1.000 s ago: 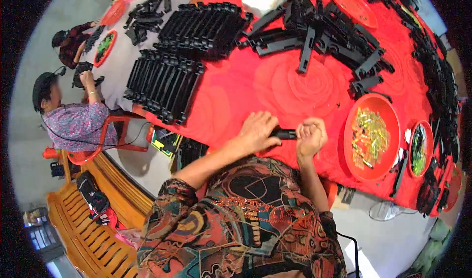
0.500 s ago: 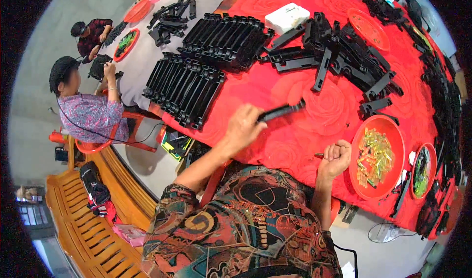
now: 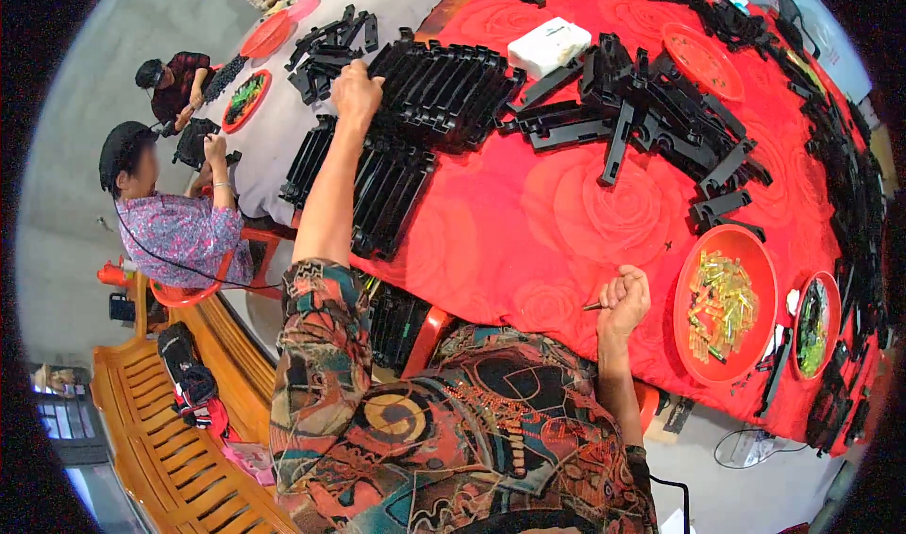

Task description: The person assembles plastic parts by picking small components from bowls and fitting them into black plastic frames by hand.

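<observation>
We have many black parts point(image 3: 439, 86) in tidy rows by our curled left hand point(image 3: 357, 95), its hold unclear, a heap point(image 3: 661, 136) left unaligned, and our right hand point(image 3: 625, 303) gripping a dark stick point(image 3: 593, 307).

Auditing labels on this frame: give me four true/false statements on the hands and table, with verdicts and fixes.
1. The right hand grips a thin dark item. True.
2. The big red bowl holds yellowish pieces. True.
3. The left hand is over the big red bowl. False: it is by the rows of black parts.
4. The white block lies in the big red bowl. False: it is beside the heap of black parts.
</observation>
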`<state>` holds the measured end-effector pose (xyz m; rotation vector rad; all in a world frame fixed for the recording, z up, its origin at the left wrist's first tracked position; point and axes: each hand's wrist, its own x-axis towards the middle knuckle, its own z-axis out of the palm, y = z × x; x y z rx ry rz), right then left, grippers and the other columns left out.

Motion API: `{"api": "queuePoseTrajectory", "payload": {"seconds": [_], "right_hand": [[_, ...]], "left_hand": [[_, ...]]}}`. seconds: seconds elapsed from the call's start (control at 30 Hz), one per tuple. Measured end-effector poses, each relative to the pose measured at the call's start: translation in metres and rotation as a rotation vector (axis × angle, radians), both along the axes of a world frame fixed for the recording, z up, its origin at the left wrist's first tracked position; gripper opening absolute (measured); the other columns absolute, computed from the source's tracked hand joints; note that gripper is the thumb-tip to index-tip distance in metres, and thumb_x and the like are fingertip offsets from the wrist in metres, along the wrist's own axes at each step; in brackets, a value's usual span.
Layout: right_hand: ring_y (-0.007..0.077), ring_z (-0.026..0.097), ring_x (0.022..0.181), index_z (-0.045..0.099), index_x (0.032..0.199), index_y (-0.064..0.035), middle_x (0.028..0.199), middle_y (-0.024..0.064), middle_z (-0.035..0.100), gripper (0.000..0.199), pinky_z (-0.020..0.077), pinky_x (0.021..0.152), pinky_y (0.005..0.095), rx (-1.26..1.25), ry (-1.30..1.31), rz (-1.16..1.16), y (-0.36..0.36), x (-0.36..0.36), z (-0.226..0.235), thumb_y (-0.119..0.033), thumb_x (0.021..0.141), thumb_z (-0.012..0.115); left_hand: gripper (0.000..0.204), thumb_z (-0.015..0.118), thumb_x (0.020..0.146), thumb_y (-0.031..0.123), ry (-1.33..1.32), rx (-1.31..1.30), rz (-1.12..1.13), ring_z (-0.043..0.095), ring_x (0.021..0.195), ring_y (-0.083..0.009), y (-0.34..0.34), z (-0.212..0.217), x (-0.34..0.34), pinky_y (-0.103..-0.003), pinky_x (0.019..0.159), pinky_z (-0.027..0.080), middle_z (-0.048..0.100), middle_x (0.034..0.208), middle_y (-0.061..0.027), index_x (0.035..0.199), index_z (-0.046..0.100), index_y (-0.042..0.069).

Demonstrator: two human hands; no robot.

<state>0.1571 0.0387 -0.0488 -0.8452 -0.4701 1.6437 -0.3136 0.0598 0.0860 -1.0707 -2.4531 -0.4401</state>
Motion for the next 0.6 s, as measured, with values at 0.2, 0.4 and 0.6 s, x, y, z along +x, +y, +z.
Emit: {"api": "queuePoseTrajectory", "payload": {"seconds": [0.2,0.4,0.6], "right_hand": [[0.0060,0.025,0.039,0.051,0.084,-0.0020,0.052,-0.0040,0.030,0.011,0.0263,0.035,0.0221,0.073,-0.039,0.050,0.000,0.007,-0.006,-0.007,0.086,0.042],[0.0069,0.032,0.041,0.054,0.088,-0.0005,0.053,-0.0032,0.033,0.011,0.0267,0.037,0.0233,0.098,-0.153,0.021,-0.006,0.005,-0.001,-0.004,0.086,0.044],[0.0076,0.042,0.046,0.052,0.096,0.0006,0.057,-0.0004,0.043,0.019,0.0366,0.044,0.0208,0.165,-0.205,0.119,-0.011,-0.008,0.001,-0.005,0.083,0.040]], "left_hand": [[0.037,0.070,0.070,0.026,0.046,-0.008,-0.008,0.059,0.093,-0.0363,0.014,-0.029,-0.038,-0.044,0.078,0.048,0.062,0.096,-0.0188,0.096,0.058,0.002],[0.038,0.068,0.070,0.034,-0.033,-0.110,-0.037,0.059,0.086,-0.0394,0.020,-0.028,-0.031,-0.046,0.073,0.047,0.061,0.086,-0.0237,0.084,0.059,0.000],[0.043,0.064,0.077,0.038,0.506,0.085,-0.001,0.058,0.088,-0.0351,0.004,-0.011,-0.003,-0.045,0.075,0.046,0.060,0.094,-0.0179,0.104,0.058,0.004]]}}
